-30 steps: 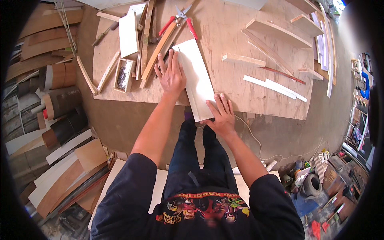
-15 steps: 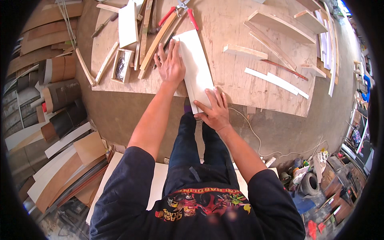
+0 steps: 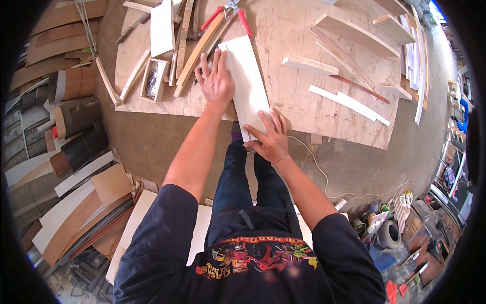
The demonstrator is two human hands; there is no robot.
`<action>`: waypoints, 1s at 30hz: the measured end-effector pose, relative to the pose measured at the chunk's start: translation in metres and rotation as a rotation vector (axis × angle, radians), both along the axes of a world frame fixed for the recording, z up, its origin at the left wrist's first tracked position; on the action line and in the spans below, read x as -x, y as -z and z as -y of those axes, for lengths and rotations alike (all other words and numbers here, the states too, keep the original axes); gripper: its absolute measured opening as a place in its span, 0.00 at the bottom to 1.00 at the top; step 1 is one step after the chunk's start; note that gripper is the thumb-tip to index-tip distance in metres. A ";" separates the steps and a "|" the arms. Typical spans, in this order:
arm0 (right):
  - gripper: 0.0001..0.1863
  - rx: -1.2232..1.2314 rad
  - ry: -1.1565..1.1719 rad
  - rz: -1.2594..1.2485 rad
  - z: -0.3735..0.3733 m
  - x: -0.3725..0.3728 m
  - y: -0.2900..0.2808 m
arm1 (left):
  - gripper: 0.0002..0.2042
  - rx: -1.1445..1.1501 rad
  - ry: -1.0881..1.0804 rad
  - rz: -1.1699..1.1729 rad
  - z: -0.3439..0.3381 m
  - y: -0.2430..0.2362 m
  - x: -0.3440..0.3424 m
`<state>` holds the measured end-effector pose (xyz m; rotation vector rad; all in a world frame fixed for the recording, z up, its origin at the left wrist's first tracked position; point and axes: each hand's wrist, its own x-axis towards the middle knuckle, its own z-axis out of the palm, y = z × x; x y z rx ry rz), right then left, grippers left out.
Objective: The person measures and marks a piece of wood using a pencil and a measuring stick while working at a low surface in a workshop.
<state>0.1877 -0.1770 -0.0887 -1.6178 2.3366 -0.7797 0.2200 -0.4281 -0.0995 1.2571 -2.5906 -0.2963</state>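
A long white board [image 3: 246, 76] lies aslant on the plywood tabletop, its near end jutting past the front edge toward my legs. A thin line runs lengthwise near its left side. My left hand [image 3: 217, 83] rests along the far part of that side, fingers spread and stretched forward. At the near right corner is my right hand [image 3: 272, 136]; its fingers lie over the board and its thumb is at the near end, gripping the corner. Just beyond the board's far end are red-handled pliers [image 3: 243, 23]. Left of my left hand lies a wooden strip [image 3: 199, 55].
On the plywood tabletop [image 3: 288, 96] stands a small wooden box [image 3: 154, 81] of metal fasteners. Wood pieces [image 3: 354, 34] and white strips [image 3: 349, 105] lie right. Sheet offcuts [image 3: 76, 218] crowd the left floor. A pale cable [image 3: 324, 175] crosses the floor; clutter [image 3: 390, 235] sits lower right.
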 end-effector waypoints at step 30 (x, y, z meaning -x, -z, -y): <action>0.28 0.063 -0.049 -0.034 0.009 0.013 -0.012 | 0.28 -0.040 0.037 0.053 0.000 -0.011 0.000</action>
